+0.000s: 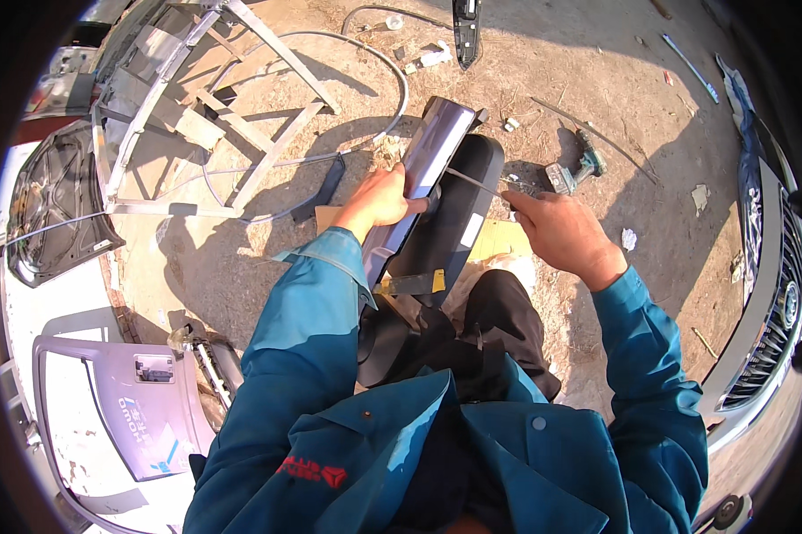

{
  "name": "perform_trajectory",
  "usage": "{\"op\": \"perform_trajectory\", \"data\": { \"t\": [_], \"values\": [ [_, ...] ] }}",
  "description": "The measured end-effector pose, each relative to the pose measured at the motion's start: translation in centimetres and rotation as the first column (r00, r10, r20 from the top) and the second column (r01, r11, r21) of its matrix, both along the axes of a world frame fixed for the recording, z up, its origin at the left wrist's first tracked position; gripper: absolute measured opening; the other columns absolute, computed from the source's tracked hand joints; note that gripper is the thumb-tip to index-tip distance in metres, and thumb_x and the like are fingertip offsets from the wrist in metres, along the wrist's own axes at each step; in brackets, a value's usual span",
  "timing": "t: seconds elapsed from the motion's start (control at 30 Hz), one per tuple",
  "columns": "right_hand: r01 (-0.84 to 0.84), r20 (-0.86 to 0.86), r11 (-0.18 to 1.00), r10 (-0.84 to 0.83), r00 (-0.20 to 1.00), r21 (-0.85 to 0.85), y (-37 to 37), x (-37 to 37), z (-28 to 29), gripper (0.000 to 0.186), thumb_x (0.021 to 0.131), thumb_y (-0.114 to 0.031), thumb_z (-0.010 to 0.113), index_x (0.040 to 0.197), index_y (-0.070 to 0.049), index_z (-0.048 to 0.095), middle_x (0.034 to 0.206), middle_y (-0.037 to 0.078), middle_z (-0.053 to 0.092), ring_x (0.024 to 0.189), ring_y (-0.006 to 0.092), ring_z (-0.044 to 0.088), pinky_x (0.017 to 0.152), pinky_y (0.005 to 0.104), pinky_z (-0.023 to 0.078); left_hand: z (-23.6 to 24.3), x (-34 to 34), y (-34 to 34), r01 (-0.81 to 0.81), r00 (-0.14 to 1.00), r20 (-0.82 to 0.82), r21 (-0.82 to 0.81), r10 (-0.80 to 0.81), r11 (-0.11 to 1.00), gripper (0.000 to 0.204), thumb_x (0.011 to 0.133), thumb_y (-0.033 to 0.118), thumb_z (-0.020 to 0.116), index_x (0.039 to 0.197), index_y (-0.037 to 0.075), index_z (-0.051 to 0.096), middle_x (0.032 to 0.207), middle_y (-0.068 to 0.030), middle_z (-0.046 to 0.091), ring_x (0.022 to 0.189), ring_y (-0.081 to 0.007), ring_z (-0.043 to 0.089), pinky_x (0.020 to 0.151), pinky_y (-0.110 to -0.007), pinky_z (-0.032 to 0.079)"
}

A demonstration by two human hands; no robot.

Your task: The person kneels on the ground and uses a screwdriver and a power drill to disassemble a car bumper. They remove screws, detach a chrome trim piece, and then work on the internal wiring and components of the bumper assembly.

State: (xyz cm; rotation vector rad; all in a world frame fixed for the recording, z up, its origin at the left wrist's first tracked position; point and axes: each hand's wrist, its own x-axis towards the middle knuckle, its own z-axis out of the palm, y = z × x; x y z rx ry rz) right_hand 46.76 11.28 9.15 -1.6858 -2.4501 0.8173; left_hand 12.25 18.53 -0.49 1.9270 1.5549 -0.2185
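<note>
Sunlit ground (543, 71): glossy panel (443, 132), likely stiff and slippery, best edge-held, gripped by half-curled left hand (379, 200); right of panel, thin-shafted tool (477, 182) clasped in closed right hand (568, 233).

a hose (405, 82) curves beside a metal frame (234, 121).

left hand (383, 198) grips a purple panel (440, 133); right hand (568, 230) holds a thin-shafted tool (475, 181).

Harsh sunlight casts dark shadows (597, 34) across the ground (508, 89), with fisheye-curved, blackened edges.
</note>
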Motion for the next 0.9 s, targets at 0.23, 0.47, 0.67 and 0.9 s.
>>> {"op": "perform_trajectory", "data": {
  "t": [0.23, 0.47, 0.67, 0.9],
  "values": [
    [0.156, -0.021, 0.980, -0.155, 0.988, 0.127, 2.5, 2.5, -3.6, 0.036, 0.112, -0.023, 0.060, 0.143, -0.019, 0.076, 0.098, 0.026, 0.080, 0.091, 0.0462, 0.078, 0.081, 0.0561, 0.062, 0.4, 1.0, 0.2, 0.009, 0.999, -0.038, 0.027, -0.008, 1.000, 0.070, 0.090, 0.047, 0.089, 0.133, -0.005, 0.067, 0.112, -0.0279, 0.081, 0.113, -0.0465, 0.078, 0.099, -0.053, 0.060],
    [0.096, 0.060, 0.992, -0.101, 0.993, 0.080, 5.1, 1.8, -2.8, 0.034, 0.109, -0.020, 0.059, 0.136, -0.016, 0.078, 0.102, 0.025, 0.080, 0.097, 0.0460, 0.078, 0.085, 0.0561, 0.062, 0.6, 1.1, 0.3, 0.014, 0.995, -0.094, 0.031, -0.011, 0.999, 0.068, 0.091, 0.044, 0.089, 0.132, -0.005, 0.069, 0.120, -0.0310, 0.080, 0.120, -0.0484, 0.076, 0.103, -0.055, 0.059],
    [-0.004, 0.085, 0.998, -0.002, 0.996, 0.069, 8.7, 2.4, -2.0, 0.036, 0.111, -0.019, 0.061, 0.143, -0.016, 0.077, 0.107, 0.023, 0.081, 0.100, 0.0425, 0.078, 0.091, 0.0528, 0.062, 0.6, 0.8, 0.1, -0.019, 0.999, -0.050, 0.043, 0.021, 0.999, 0.065, 0.091, 0.043, 0.090, 0.133, -0.003, 0.069, 0.121, -0.0299, 0.080, 0.119, -0.0480, 0.076, 0.104, -0.053, 0.059],
    [0.050, -0.177, 0.997, -0.039, 0.983, 0.055, 5.7, 6.2, -11.0, 0.041, 0.112, -0.020, 0.066, 0.152, -0.017, 0.072, 0.113, 0.023, 0.081, 0.097, 0.0449, 0.078, 0.087, 0.0513, 0.063, 0.3, 0.6, 0.2, -0.002, 0.999, -0.053, 0.038, 0.004, 0.999, 0.074, 0.091, 0.052, 0.085, 0.133, -0.005, 0.066, 0.117, -0.0288, 0.081, 0.116, -0.0473, 0.078, 0.105, -0.053, 0.059]
  ]
}}
